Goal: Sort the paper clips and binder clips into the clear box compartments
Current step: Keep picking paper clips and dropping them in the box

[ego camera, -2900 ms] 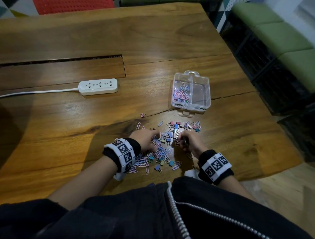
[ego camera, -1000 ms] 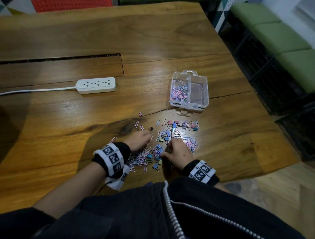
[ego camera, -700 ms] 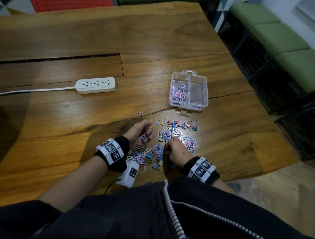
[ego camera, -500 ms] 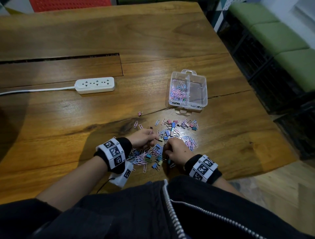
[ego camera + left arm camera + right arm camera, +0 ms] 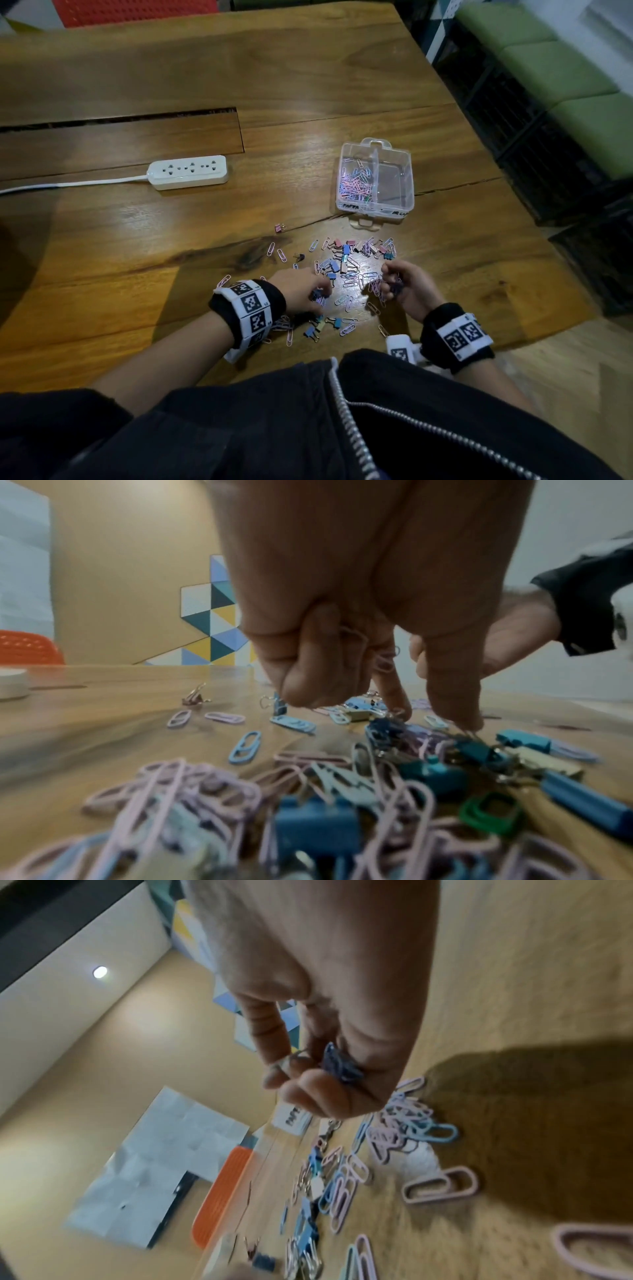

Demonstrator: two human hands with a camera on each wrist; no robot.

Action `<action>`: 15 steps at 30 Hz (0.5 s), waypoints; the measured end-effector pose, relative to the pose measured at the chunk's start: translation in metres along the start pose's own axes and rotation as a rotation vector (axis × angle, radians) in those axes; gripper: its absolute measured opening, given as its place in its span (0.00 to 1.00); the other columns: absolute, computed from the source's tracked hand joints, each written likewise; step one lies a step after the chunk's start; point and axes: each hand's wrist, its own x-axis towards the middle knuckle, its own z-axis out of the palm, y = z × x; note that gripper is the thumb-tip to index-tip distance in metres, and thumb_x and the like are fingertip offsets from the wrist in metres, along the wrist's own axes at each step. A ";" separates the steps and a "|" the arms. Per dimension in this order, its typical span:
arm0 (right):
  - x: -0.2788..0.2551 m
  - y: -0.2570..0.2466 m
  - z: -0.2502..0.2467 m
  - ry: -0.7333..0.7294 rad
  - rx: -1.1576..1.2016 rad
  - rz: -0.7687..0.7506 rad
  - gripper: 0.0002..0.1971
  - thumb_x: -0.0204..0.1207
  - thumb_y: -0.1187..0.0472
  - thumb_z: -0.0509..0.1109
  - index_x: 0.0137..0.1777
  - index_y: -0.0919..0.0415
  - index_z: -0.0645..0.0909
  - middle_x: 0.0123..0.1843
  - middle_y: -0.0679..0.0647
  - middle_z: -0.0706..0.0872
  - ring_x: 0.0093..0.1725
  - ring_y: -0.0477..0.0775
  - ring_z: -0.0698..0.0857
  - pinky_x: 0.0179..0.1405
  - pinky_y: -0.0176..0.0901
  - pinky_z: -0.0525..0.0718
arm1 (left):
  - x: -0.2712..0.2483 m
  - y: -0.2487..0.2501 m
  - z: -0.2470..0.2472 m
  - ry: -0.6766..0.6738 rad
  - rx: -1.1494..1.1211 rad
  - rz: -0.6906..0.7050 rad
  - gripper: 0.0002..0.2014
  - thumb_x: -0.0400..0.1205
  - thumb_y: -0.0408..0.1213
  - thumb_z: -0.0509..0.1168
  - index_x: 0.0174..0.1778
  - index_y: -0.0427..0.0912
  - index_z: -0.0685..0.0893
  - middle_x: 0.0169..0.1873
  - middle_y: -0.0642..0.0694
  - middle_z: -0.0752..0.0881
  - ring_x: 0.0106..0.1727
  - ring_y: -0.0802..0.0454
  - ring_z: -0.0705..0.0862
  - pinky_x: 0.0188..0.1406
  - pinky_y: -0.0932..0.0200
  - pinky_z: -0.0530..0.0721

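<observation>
Pastel paper clips and small binder clips lie scattered in a pile on the wooden table. Behind them stands the clear box; its left compartment holds paper clips, and its right one looks bare. My left hand reaches down into the pile. In the left wrist view its curled fingers keep pink paper clips tucked in, while two fingertips touch a dark blue binder clip. My right hand is raised off the table, its fingers curled round dark blue binder clips.
A white power strip with its cord lies at the left. One pink binder clip sits apart from the pile. The table's right edge drops off toward dark crates and green benches. A slot runs across the tabletop.
My right hand has come up off the near side of the pile and swung right, carrying dark binder clips. My left hand has stayed low, working over the pile.
</observation>
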 end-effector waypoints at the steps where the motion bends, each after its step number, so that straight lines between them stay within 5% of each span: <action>1: 0.000 0.000 -0.004 -0.001 0.002 0.007 0.11 0.79 0.62 0.57 0.36 0.61 0.75 0.21 0.47 0.72 0.21 0.44 0.73 0.18 0.31 0.72 | 0.001 0.000 -0.001 0.009 0.029 -0.001 0.20 0.77 0.52 0.66 0.62 0.50 0.77 0.58 0.47 0.79 0.58 0.48 0.79 0.45 0.60 0.72; 5: 0.001 0.003 -0.012 0.050 -0.018 0.038 0.08 0.81 0.63 0.57 0.44 0.63 0.76 0.28 0.50 0.72 0.23 0.44 0.72 0.17 0.29 0.73 | 0.004 -0.002 -0.001 0.042 0.033 -0.016 0.16 0.78 0.52 0.64 0.56 0.47 0.81 0.54 0.46 0.81 0.53 0.50 0.80 0.41 0.61 0.72; 7: 0.004 0.008 -0.013 0.134 -0.234 0.006 0.07 0.79 0.63 0.60 0.40 0.61 0.76 0.30 0.51 0.73 0.26 0.46 0.72 0.18 0.30 0.72 | 0.005 -0.001 0.000 0.030 0.025 -0.038 0.16 0.80 0.52 0.61 0.55 0.44 0.81 0.54 0.45 0.82 0.50 0.51 0.78 0.42 0.60 0.74; 11: 0.007 0.022 -0.012 0.383 -0.940 -0.154 0.12 0.68 0.54 0.74 0.36 0.56 0.72 0.37 0.51 0.80 0.42 0.54 0.79 0.42 0.46 0.79 | 0.008 -0.002 0.002 0.011 -0.034 -0.089 0.16 0.83 0.49 0.57 0.55 0.40 0.82 0.49 0.44 0.82 0.53 0.46 0.81 0.46 0.58 0.75; 15: 0.006 0.027 -0.005 0.397 -1.063 -0.159 0.16 0.68 0.51 0.74 0.45 0.61 0.75 0.46 0.55 0.80 0.48 0.55 0.78 0.48 0.46 0.78 | 0.009 -0.004 -0.001 0.043 -0.368 -0.120 0.12 0.84 0.42 0.56 0.42 0.40 0.80 0.38 0.46 0.78 0.39 0.50 0.76 0.33 0.62 0.71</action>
